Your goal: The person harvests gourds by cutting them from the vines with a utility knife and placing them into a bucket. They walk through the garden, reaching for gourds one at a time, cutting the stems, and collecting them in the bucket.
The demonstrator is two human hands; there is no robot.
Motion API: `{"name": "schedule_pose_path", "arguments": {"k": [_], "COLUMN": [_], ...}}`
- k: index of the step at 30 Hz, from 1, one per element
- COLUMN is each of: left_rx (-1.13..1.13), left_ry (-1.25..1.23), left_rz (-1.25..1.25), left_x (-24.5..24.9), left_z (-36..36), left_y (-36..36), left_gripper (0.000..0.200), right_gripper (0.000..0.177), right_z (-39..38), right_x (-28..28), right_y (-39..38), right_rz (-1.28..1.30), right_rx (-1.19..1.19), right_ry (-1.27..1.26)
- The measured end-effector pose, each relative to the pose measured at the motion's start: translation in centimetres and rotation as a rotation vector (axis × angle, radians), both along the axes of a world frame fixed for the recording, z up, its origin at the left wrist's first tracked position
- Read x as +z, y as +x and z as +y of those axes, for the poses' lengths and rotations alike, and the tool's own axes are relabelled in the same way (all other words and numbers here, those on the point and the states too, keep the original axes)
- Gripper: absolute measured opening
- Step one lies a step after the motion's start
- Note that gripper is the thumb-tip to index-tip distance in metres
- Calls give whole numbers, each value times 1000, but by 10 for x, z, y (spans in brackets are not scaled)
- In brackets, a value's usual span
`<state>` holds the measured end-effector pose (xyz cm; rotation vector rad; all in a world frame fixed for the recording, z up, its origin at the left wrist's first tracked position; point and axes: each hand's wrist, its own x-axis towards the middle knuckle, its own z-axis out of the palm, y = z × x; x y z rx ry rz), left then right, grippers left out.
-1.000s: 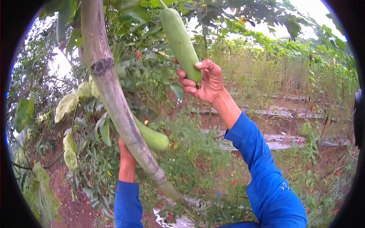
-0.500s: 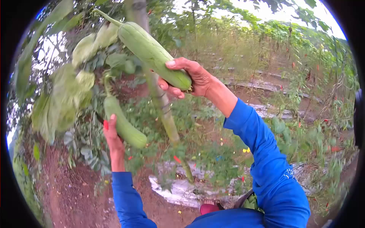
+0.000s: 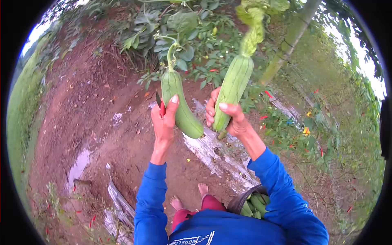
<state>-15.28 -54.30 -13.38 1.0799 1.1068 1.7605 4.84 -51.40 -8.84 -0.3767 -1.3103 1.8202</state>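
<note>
My left hand is closed around a curved green gourd, whose stem rises to a tendril and leaf above. A small knife with a red handle and dark blade shows between its fingers. In my right hand is a longer, ridged green gourd, held near its lower end and pointing up. The two gourds are side by side, apart, in front of me.
A dark container of green gourds stands by my right side. A pale pole slants at the upper right. Plants with red peppers grow at right. Plastic sheeting, a puddle and my bare feet are below.
The view has turned downward. Both gourds are now closer together, the right one lowered and turned upright. The container and my feet have come into view.
</note>
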Motion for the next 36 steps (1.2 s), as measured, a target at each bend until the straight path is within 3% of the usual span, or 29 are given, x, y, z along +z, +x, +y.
{"name": "schedule_pose_path", "arguments": {"k": [2, 5, 9, 14, 16, 17, 20, 27, 29, 32, 34, 36], "left_rx": [114, 223, 330, 413, 476, 480, 540, 563, 409, 265, 316, 493], "left_ry": [52, -106, -336, -496, -314, -439, -525, -582, -815, -691, -650, -535], "left_rz": [129, 139, 154, 302, 152, 266, 302, 461, 671, 715, 698, 933], "left_x": [-5, -44, -99, -80, -72, -64, -36, 0, 16, 12, 15, 18], "left_z": [-20, -57, -107, -133, -131, -136, -154, -210, -224, -250, -263, -266], "left_y": [-13, -29, -35, -20, -14, -22, -26, -39, -48, -75, -91, -103], "left_gripper": [36, 37, 39, 41, 43, 45, 48, 53, 54, 55, 47, 36], "right_gripper": [41, 38, 44, 62, 66, 70, 72, 72, 74, 76, 78, 80], "right_z": [-27, -61, -59, -57, -65, -62, -67, -79, -82, -96, -89, -87], "right_x": [-34, -87, -133, -120, -121, -122, -114, -124, -128, -106, -121, -131], "right_y": [-19, -26, -26, -58, -68, -67, -82, -109, -114, -117, -118, -117], "right_rz": [-69, -447, -525, -438, -343, -466, -424, -396, -358, -241, -353, -489], "right_rx": [-58, 95, 228, 272, 338, 450, 523, 845, 974, 1093, 1048, 1016], "right_ry": [7, -22, -77, -73, -101, -152, -108, -334, -368, -444, -334, -252]}}
